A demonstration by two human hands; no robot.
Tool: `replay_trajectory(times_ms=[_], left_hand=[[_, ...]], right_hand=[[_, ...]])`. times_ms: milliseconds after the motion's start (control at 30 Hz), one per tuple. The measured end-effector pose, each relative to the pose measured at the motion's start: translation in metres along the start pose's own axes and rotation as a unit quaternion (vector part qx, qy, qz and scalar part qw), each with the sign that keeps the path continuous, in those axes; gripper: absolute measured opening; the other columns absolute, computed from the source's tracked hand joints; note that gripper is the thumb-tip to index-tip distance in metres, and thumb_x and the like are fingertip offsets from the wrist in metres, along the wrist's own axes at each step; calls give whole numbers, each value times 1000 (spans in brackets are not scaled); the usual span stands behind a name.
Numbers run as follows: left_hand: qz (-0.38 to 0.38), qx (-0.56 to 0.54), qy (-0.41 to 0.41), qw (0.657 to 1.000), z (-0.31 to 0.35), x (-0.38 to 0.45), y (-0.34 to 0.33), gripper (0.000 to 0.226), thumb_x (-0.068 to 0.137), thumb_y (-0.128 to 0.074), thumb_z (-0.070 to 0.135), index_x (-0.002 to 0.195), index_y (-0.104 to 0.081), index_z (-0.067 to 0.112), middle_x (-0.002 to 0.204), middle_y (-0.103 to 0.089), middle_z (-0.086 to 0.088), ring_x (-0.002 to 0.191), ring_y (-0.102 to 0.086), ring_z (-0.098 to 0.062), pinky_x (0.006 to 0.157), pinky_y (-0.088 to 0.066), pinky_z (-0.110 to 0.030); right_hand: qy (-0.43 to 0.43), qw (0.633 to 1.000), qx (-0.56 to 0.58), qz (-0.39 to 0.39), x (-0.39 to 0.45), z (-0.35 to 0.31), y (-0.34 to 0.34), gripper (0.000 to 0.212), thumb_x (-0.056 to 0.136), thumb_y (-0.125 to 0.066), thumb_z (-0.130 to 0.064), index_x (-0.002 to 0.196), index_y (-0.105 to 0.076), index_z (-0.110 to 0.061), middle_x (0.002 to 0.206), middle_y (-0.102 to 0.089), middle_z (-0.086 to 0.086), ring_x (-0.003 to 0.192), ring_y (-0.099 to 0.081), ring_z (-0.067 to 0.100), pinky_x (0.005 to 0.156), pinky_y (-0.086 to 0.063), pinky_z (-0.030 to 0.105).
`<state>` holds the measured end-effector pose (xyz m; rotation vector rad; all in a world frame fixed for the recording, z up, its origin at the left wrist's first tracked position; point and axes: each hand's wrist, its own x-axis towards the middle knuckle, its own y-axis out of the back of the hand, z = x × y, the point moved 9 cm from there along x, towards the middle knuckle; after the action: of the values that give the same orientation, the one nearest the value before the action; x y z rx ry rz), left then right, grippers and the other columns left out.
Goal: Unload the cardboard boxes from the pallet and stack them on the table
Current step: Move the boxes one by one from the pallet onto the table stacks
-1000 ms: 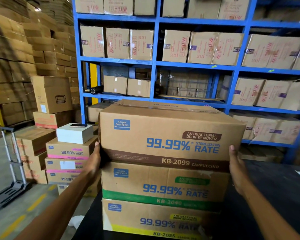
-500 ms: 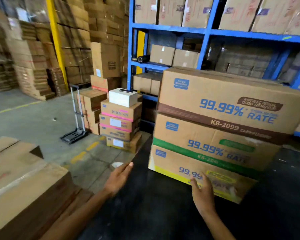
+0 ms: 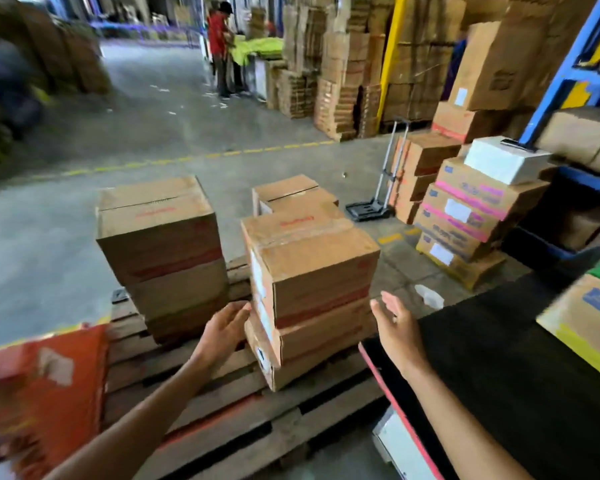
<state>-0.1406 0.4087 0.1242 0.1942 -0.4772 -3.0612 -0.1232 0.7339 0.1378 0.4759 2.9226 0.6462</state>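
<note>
A concrete warehouse floor (image 3: 66, 220) is seen, crossed by a dashed yellow line; cardboard stacks (image 3: 354, 64) are piled along its far side. A blue rack (image 3: 568, 81) is seen at the right edge of view. A black table (image 3: 520, 358) takes up the lower right, with a red strip along its near-left edge; printed boxes (image 3: 589, 323) are stacked at its right edge, only partly in frame.

A wooden pallet (image 3: 201, 382) lies on the floor left of the table. Three stacks of cardboard boxes are carried on it — a tall stack (image 3: 163, 251) at its far-left side, a near stack (image 3: 309, 285) by its right edge, and a low box (image 3: 288, 194) at the far-right corner behind that. An orange blurred shape (image 3: 45, 386) is seen at the pallet's left edge; what it is cannot be told.

Beside the rack, pink-striped boxes (image 3: 465, 220) are stacked on the floor with a white box (image 3: 503, 159) on top. A folding hand cart (image 3: 378, 199) stands just left of them. A person in a red shirt (image 3: 219, 46) stands far off.

The left hand (image 3: 222, 332) is laid flat, fingers straight, against the left side of the near stack. The right hand (image 3: 397, 327) is held just off its right side — fingers straight and together, not touching.
</note>
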Motion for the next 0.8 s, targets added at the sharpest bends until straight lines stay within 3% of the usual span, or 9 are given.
replay_trajectory(times_ms=[67,167,267,400,467,533,633,700,800], left_hand=[[20,-32,10,999,-6,7,18,22,99,-48,16,110,-62,2,86,-61,0,71,-60,2,58,-44,-6],[43,-59,14,997,-16,33,27,28,98,-50,24,117,-62,7,99,-65,2,89,-59,-6,62,-43,-3],[45,-65,40,996,-29,80,14,36,98,-49,31,128,-56,13,119,-62,0,102,-57,-4,66,-43,-3],[36,-66,85,994,-47,153,-18,60,95,-51,42,145,-38,12,147,-45,-6,132,-44,-18,101,-39,-26],[32,-79,116,990,-57,183,-38,68,94,-53,43,149,-30,11,153,-36,-5,139,-36,-19,107,-33,-31],[22,-101,134,986,-62,203,-56,70,90,-57,48,147,-34,14,147,-43,1,134,-43,-18,109,-35,-34],[5,-149,146,978,-76,224,-80,59,72,-63,69,122,-52,40,125,-64,6,114,-62,-18,100,-48,-44],[22,-190,155,969,-79,230,-86,36,88,-59,49,121,-50,42,122,-64,4,113,-62,-19,100,-48,-47],[50,-234,169,956,-84,237,-89,35,98,-48,28,132,-44,37,126,-60,3,115,-59,-20,101,-47,-47]], right_hand=[[7,1000,-6,-18,17,-10,-23,43,95,-54,-37,133,-54,-16,139,-54,4,130,-49,21,109,-39,42],[4,999,-18,-39,54,-14,-44,45,94,-54,-40,134,-52,-18,140,-53,3,131,-48,21,108,-39,42],[-9,998,-40,-46,110,-10,-53,51,95,-52,-40,140,-48,-16,144,-50,5,132,-45,22,106,-37,37],[-34,994,-103,-23,202,7,-48,54,98,-48,-37,144,-42,-10,148,-45,12,136,-41,29,105,-34,37],[-56,989,-132,-15,247,19,-44,53,100,-44,-33,146,-37,-8,150,-41,14,137,-38,31,106,-32,38],[-84,985,-148,-13,280,29,-42,54,101,-41,-33,149,-32,-8,153,-36,15,140,-34,32,107,-30,38],[-132,979,-154,-17,318,45,-43,61,100,-43,-39,151,-28,-9,155,-33,14,142,-31,31,110,-27,38],[-163,978,-130,-30,329,55,-49,67,97,-46,-44,152,-27,-11,154,-35,13,141,-34,30,109,-29,38],[-199,974,-95,-45,335,67,-62,73,91,-55,-51,150,-32,-16,154,-35,9,140,-35,28,108,-31,38]])
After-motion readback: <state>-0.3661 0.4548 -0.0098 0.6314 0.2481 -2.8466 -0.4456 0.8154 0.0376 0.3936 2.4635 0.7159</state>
